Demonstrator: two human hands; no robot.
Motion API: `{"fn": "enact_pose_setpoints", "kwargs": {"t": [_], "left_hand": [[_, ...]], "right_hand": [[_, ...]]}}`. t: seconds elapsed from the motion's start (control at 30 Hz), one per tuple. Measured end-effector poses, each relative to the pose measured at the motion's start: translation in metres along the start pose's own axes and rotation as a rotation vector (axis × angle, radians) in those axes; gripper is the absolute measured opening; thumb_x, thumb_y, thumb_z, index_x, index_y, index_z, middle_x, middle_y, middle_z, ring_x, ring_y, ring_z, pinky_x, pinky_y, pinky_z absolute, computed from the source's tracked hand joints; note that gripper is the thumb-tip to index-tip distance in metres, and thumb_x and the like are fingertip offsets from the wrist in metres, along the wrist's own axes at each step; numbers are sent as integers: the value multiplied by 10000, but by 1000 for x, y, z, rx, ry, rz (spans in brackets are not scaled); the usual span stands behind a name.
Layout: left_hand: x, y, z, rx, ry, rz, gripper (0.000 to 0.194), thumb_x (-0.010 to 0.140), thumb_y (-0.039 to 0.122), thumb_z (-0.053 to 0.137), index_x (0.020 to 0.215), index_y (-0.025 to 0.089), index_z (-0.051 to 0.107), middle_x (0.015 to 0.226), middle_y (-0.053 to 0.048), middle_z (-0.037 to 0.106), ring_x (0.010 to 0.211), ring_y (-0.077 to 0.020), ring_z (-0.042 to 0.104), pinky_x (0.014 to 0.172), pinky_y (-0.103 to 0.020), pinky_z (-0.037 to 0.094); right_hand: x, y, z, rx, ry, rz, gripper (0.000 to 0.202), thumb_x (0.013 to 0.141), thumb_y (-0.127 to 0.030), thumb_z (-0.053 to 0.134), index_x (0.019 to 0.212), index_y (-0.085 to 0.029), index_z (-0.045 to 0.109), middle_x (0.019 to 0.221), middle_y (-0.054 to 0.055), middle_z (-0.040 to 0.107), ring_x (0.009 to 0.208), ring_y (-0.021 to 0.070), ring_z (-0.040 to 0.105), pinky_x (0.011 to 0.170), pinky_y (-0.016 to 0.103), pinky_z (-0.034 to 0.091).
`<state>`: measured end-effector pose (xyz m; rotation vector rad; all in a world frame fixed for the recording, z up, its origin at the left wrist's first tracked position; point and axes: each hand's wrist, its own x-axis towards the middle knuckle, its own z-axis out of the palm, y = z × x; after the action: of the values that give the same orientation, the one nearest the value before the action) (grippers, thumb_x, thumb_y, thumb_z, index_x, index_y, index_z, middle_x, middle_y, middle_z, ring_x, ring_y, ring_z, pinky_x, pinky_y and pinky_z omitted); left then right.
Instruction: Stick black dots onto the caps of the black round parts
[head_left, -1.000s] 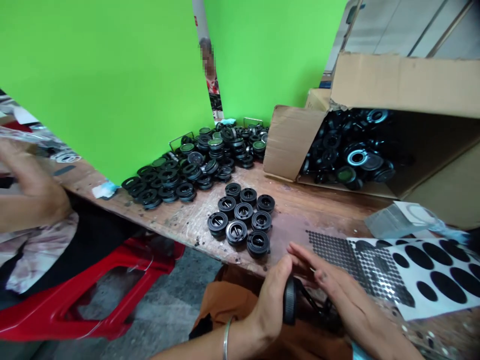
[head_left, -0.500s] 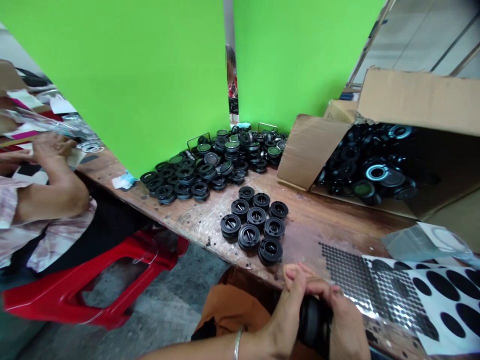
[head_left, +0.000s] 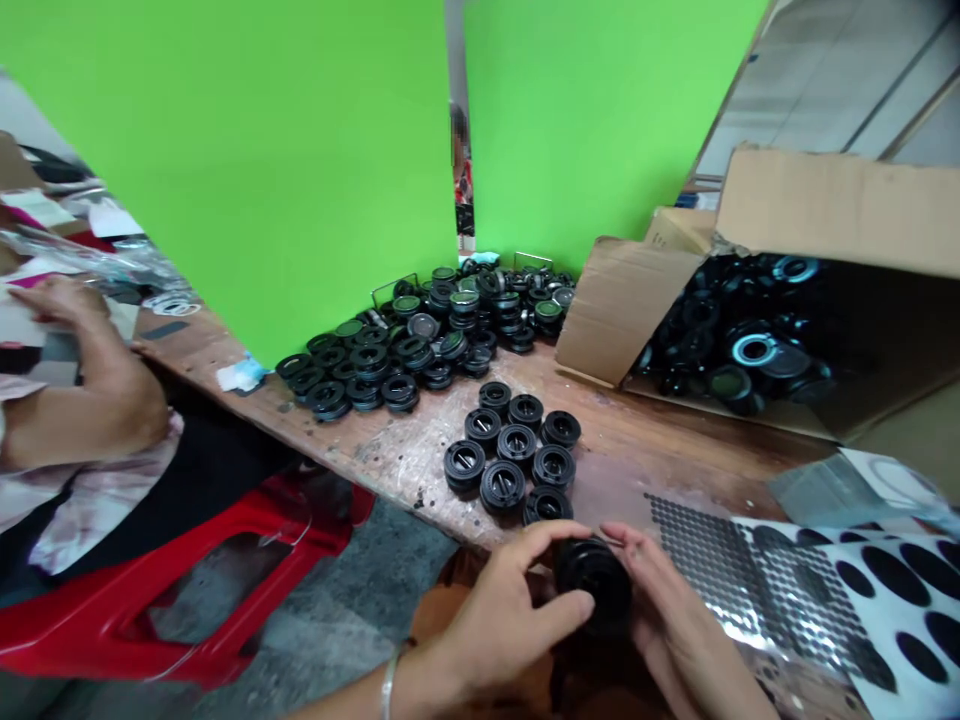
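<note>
A round black part (head_left: pixel 596 585) is held above my lap at the near edge of the table. My left hand (head_left: pixel 517 600) grips it from the left, thumb across its face and fingers over the top. On its right side, my right hand (head_left: pixel 667 610) cups the same part, fingertips at its upper rim. Just beyond my hands, several similar black round parts (head_left: pixel 516 443) stand in a tight group on the wooden table (head_left: pixel 637 430). The nearest of them (head_left: pixel 547 503) is close to my left fingertips.
Many black round parts (head_left: pixel 367 360) are heaped by the green partition (head_left: pixel 300 180). An open carton (head_left: pixel 832 200) holding more lies at right, above dotted sheets (head_left: pixel 697 550) and white sheets with black ovals (head_left: pixel 892 610). At left are a person's arm (head_left: pixel 97 400) and a red stool (head_left: pixel 217 640).
My hands have shifted slightly left and spread from pressing over the black part to holding its sides, with its face now showing. The other person's hand has moved left.
</note>
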<state>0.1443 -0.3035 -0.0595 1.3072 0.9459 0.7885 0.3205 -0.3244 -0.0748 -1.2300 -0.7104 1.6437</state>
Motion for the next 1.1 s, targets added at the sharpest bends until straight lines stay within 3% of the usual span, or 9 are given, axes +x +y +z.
{"fn": "enact_pose_setpoints", "kwargs": {"t": [0.1,0.2,0.3,0.43,0.53,0.7,0.9,1.0,1.1], "left_hand": [[-4,-8,-8,-120,-40,-84,524,774,193,676,1276,221,528,1169,-96,647,1047,-234,624,890,-363,507],[-6,-14,-11,-72,-73,-87,551,821,243,652,1339,230,464,1244,-121,613,1060,-233,626,901,-384,522],[-2,-15,-12,275,-8,108,568,866,265,617,1398,267,417,1381,-131,516,1191,-253,561,985,-436,492],[14,-15,-15,853,197,487,416,859,160,604,1263,244,553,1396,-122,488,1350,-300,398,1106,-553,365],[25,-21,-17,1058,241,539,357,829,90,603,1160,224,607,1344,-110,534,1367,-317,365,1076,-562,409],[33,-32,-23,1125,225,549,342,846,59,569,1136,230,627,1184,-73,642,1274,-287,464,1032,-542,463],[37,-37,-31,1115,232,582,333,863,58,534,1104,243,669,1122,-57,690,1193,-257,539,968,-481,521],[39,-43,-36,1135,247,621,319,876,95,535,1111,253,682,1123,-61,702,1162,-258,567,938,-477,538],[42,-48,-42,1162,261,666,318,884,128,537,1132,266,681,1128,-62,708,1145,-259,583,914,-465,552]], "right_hand": [[-6,7,-8,-64,-148,15,464,787,-443,734,1175,-244,575,1199,80,668,1120,244,627,970,400,496],[-4,5,-19,-105,-169,9,503,752,-398,775,1180,-214,583,1145,87,689,1061,224,654,965,386,492],[17,-11,-35,-181,-34,-32,484,719,-391,784,1123,-195,604,1020,71,717,901,199,685,819,331,536],[78,-43,-52,-380,220,-200,309,708,-362,718,935,-165,643,864,59,717,729,159,655,630,248,508],[128,-60,-54,-497,268,-241,196,725,-319,638,849,-168,652,808,58,713,677,148,637,589,235,494],[179,-66,-51,-678,255,-305,189,756,-283,568,742,-149,700,674,41,696,628,159,612,562,234,450],[186,-59,-50,-939,241,-436,282,824,-251,518,627,-172,703,645,32,699,687,187,623,643,252,437],[186,-63,-56,-1035,276,-514,302,877,-291,496,714,-185,727,751,35,725,772,195,640,721,265,459],[191,-83,-73,-1118,404,-592,256,894,-274,498,930,-175,732,974,86,716,952,209,621,868,298,455]]}}
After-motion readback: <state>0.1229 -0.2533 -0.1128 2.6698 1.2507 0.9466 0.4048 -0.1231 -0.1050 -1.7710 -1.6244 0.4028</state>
